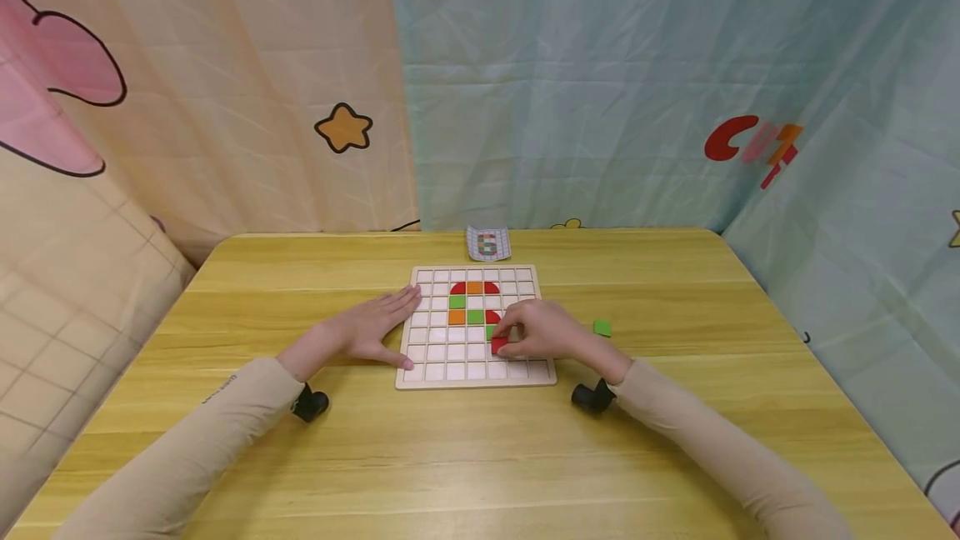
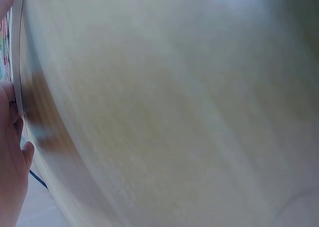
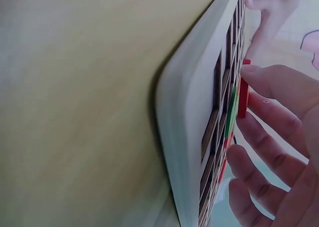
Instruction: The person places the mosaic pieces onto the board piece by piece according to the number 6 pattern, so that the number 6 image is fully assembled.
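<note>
A square wooden grid board lies on the table with red, orange and green tiles set in some of its cells. My right hand pinches a red tile between thumb and fingers, low over the board's right half, just below a green tile. Part of that red tile is covered by the fingertips. On the board's left edge rests my left hand, its fingers spread and fairly straight. In the left wrist view only part of this hand shows, beside the board's side.
One loose green tile lies on the table to the right of the board. Behind the board is a small card printed with a coloured grid pattern. Patterned curtains hang around the wooden table.
</note>
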Motion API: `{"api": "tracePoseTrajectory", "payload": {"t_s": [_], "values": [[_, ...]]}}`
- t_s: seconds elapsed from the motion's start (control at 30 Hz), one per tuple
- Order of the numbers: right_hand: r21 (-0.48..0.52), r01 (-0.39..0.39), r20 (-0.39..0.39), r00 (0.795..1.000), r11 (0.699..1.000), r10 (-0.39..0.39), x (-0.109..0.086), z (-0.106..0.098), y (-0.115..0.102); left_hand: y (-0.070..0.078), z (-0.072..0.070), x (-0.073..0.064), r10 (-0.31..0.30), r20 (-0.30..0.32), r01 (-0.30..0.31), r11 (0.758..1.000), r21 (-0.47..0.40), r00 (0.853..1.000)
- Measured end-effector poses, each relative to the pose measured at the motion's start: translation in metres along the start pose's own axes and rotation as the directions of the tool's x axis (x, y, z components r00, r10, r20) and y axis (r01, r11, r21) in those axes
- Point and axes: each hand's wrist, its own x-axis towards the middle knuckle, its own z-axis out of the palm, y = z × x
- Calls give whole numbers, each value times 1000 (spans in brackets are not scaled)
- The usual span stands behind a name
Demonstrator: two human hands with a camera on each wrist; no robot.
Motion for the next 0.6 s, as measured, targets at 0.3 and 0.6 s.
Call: {"api": "tracePoseTrajectory", "payload": {"t_s": [0.3,0.6], "values": [[11,17,37,999,1000,-18,3,3,-1,-1,0,1,-1,1,1,1000,1,1000],[18,29,45,999,999,-30,4,4,-1,-1,0,1,-3,11,3,1000,3,1000]]}}
